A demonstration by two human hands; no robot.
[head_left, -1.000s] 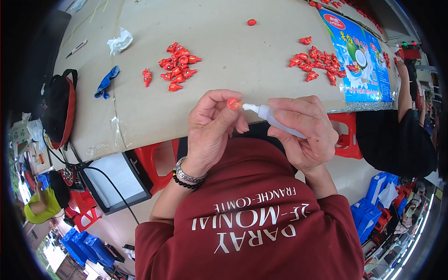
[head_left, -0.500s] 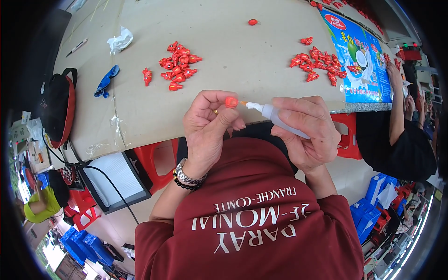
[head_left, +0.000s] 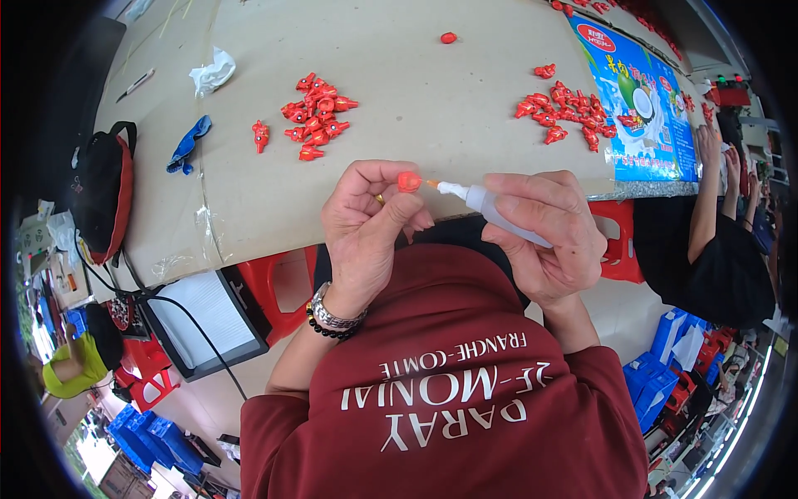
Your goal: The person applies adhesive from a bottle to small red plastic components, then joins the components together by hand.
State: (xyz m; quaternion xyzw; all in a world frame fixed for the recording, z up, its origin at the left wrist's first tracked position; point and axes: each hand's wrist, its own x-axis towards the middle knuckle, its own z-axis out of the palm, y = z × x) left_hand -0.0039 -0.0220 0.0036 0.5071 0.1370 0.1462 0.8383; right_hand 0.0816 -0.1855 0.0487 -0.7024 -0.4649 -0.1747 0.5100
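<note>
Between the thumb and forefinger of my left hand (head_left: 370, 218) is a small red plastic piece (head_left: 408, 182), held just past the table's near edge. My right hand (head_left: 553, 229) is wrapped round a translucent squeeze bottle (head_left: 507, 214) with a white neck and a thin orange tip. The tip (head_left: 432, 184) points left at the red piece, close beside it; whether they touch I cannot tell. Beyond my left hand lies a pile of red figure-like pieces (head_left: 316, 115). A second pile (head_left: 569, 110) lies beyond my right hand.
A lone red piece (head_left: 449, 38) sits far on the table (head_left: 416, 100). Crumpled tissue (head_left: 214, 71), a pen (head_left: 135, 85), a blue wrapper (head_left: 190, 145) and a black-and-red bag (head_left: 108, 191) are to the left. A blue printed sheet (head_left: 640, 100) and a co-worker's arm (head_left: 706, 183) are at right.
My left hand has shifted very slightly left with the red piece, so the gap to the bottle's tip looks a little wider. The co-worker's arm at right has moved.
</note>
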